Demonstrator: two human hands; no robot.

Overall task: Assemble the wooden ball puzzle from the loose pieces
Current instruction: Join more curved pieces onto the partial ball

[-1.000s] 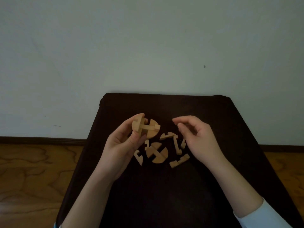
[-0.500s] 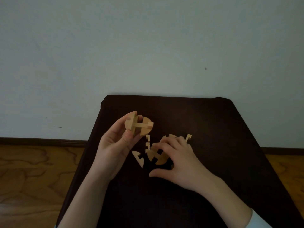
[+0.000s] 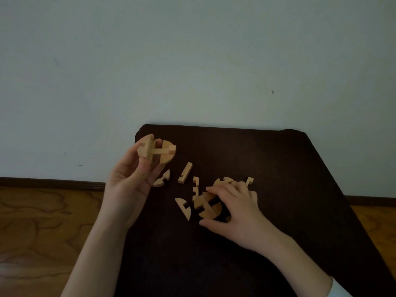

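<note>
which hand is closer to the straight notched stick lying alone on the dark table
Left. The left hand holds the half-built ball up just left of the stick; the right hand is farther right.

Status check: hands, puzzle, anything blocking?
Left hand grips part-built ball, raised. Right hand curled on round slotted piece on dark table. Loose pieces beside it; nothing blocking.

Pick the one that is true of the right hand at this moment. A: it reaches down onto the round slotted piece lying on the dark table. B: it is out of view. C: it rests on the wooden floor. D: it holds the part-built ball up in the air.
A: the right hand curls its fingers over the round slotted piece on the dark table, while the left hand holds the part-built ball.
</note>
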